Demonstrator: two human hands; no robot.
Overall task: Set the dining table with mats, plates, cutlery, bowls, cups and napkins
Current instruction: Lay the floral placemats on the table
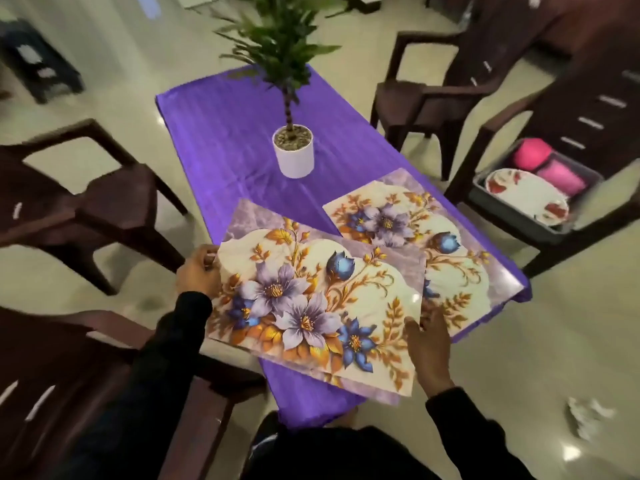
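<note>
A floral mat (311, 299) with purple and blue flowers is held over the near end of the purple-clothed table (235, 133). My left hand (199, 271) grips its left edge. My right hand (429, 344) holds its right edge, fingers curled round it with the thumb on top. A second floral mat (450, 233) lies flat on the table's right side, partly under the held mat. A grey tub (512, 216) on the right-hand chair holds a white plate (526, 197) with red flowers and pink items (561, 178).
A potted plant (294, 154) in a white pot stands mid-table. Dark brown chairs surround the table: two on the left (86, 202), one at the far right (433, 95), one holding the tub. Crumpled white paper (588, 420) lies on the floor at the right.
</note>
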